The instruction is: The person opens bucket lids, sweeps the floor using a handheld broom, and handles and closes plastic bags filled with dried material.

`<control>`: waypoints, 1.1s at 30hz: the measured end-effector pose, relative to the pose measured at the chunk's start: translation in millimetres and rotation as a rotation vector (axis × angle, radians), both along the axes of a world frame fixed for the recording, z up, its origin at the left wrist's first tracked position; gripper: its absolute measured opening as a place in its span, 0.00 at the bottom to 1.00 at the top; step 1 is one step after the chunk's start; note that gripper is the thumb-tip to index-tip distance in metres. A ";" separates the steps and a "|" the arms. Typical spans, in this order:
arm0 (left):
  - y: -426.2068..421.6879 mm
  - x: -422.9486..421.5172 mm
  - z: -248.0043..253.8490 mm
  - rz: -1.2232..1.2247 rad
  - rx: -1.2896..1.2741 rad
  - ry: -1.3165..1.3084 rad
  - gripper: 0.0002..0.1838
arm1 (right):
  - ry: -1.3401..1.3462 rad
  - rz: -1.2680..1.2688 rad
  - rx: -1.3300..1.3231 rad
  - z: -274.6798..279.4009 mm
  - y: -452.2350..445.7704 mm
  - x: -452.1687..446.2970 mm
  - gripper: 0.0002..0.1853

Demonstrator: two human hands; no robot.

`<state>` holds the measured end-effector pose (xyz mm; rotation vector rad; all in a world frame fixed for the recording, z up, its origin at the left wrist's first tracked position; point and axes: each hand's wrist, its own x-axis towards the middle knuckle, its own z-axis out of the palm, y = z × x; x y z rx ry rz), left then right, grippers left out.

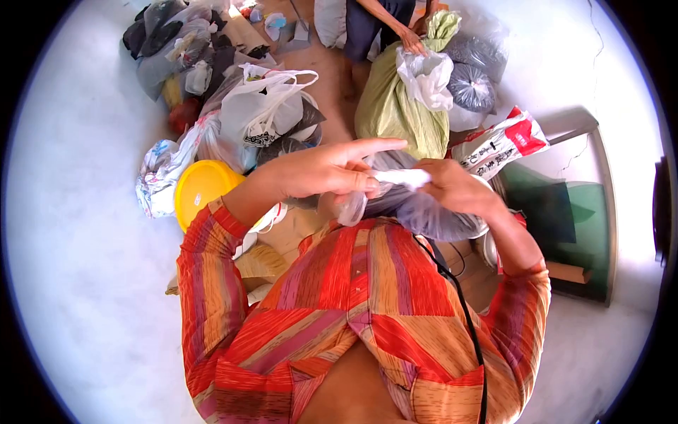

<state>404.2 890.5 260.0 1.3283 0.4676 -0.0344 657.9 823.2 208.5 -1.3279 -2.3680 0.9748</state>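
A twisted strip of white plastic (401, 177) stretches between my two hands, in front of my chest. My left hand (328, 168) pinches its left end between thumb and fingers, with the index finger stretched out to the right. On the other end, my right hand (452, 186) is closed, fingers bent round it. Right below hangs a translucent plastic bag (438, 214), filled out and bluish grey. Whether the strip is part of this bag, I cannot tell.
Another person's hands (412, 41) hold a green sack (395, 106) ahead. Stuffed plastic bags (258, 106) lie front left, beside a yellow lid (201, 189). At right are a red-and-white sack (498, 145) and a framed green panel (600, 233). A black cable (462, 304) crosses my shirt.
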 end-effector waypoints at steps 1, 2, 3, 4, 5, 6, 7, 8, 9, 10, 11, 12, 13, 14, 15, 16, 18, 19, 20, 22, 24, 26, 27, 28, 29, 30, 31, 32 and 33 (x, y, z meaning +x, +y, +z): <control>3.5 2.4 -1.7 -0.064 0.030 -0.113 0.34 | 0.048 -0.002 -0.009 18.4 -0.5 7.5 0.09; 6.2 5.2 5.5 -0.057 0.035 -0.116 0.34 | 0.097 -0.004 -0.020 37.6 -2.1 13.5 0.08; 7.8 9.0 17.8 -0.099 0.034 -0.204 0.33 | 0.109 -0.019 -0.026 56.5 -4.4 17.3 0.07; 9.2 15.0 24.9 -0.143 0.034 -0.290 0.32 | 0.122 -0.036 -0.032 71.6 -6.6 21.0 0.07; 10.1 27.3 16.6 -0.100 -0.156 -0.534 0.29 | 0.200 -0.023 -0.091 79.6 -8.3 24.5 0.10; 15.6 41.6 9.5 -0.077 -0.408 -0.732 0.25 | 0.259 -0.031 -0.182 77.4 -9.2 30.5 0.13; 11.5 53.5 17.6 -0.027 -0.458 -0.815 0.25 | 0.267 -0.059 -0.268 80.8 -11.7 27.3 0.15; 7.5 62.3 26.6 0.022 -0.509 -0.899 0.24 | 0.275 -0.089 -0.353 83.8 -15.2 22.3 0.16; 9.2 71.0 28.4 0.055 -0.260 -0.829 0.26 | 0.292 -0.096 -0.330 67.8 -17.1 24.9 0.16; 9.9 74.9 23.1 0.061 0.328 -0.635 0.28 | 0.350 -0.127 -0.352 53.9 -18.5 26.5 0.16; 10.6 78.8 17.9 0.044 0.901 -0.401 0.30 | 0.332 -0.128 -0.367 49.9 -20.8 26.9 0.16; 10.6 79.6 13.8 0.021 1.470 -0.063 0.31 | 0.317 -0.128 -0.384 47.2 -23.5 24.6 0.16; 14.5 78.0 -2.5 0.106 1.727 -0.208 0.31 | 0.260 -0.178 -0.416 41.6 -28.5 20.9 0.17; 13.4 75.9 -17.0 0.096 1.724 -0.208 0.31 | 0.176 -0.161 -0.452 41.8 -31.5 16.0 0.19; 5.4 70.6 -15.0 -0.165 1.595 0.066 0.31 | 0.128 -0.105 -0.348 34.7 -35.8 14.2 0.19; -0.6 64.4 -12.7 -0.419 1.445 0.329 0.32 | 0.081 -0.056 -0.237 24.9 -38.3 14.0 0.19; -12.9 36.8 -33.2 -0.345 1.103 0.038 0.34 | 0.077 0.065 -0.066 12.1 -48.7 20.0 0.15; -19.9 28.2 -21.5 -0.388 0.815 -0.019 0.34 | 0.070 0.039 -0.111 7.2 -51.7 17.8 0.14; -21.2 26.3 -13.7 -0.450 0.502 0.104 0.34 | 0.062 0.013 -0.157 2.4 -53.6 12.9 0.14; -25.3 25.0 -24.3 -0.297 0.102 -0.147 0.31 | 0.077 -0.061 -0.107 -7.1 -54.9 1.1 0.13; -29.0 24.2 -29.2 -0.114 -0.220 -0.202 0.20 | 0.088 -0.120 -0.066 -21.2 -53.2 -4.0 0.12; -28.4 29.9 -42.6 -0.018 -0.355 -0.323 0.16 | 0.155 -0.131 0.057 -35.8 -44.9 -4.6 0.10; -29.9 39.7 -43.4 0.038 -0.529 -0.478 0.15 | 0.182 -0.132 0.109 -34.7 -44.6 -5.6 0.09; -26.0 42.8 -46.6 0.146 -0.500 -0.485 0.17 | 0.007 -0.149 0.044 -33.5 -46.5 -2.1 0.08; -16.8 45.3 -45.8 0.096 -0.079 -0.414 0.19 | -0.002 -0.187 -0.020 -33.5 -47.9 -2.6 0.09; -9.4 46.6 -44.6 0.044 0.338 -0.326 0.21 | -0.011 -0.226 -0.085 -33.5 -48.2 -2.6 0.09; -7.9 43.5 -58.8 0.117 1.040 -0.181 0.25 | -0.010 -0.219 -0.086 -33.8 -47.0 -0.6 0.09; -8.6 40.7 -62.0 0.124 1.036 -0.175 0.25 | 0.041 -0.210 -0.052 -33.7 -47.4 2.7 0.09; -10.1 37.8 -64.4 -0.039 1.176 0.025 0.26 | 0.092 -0.198 -0.018 -33.9 -47.5 5.6 0.10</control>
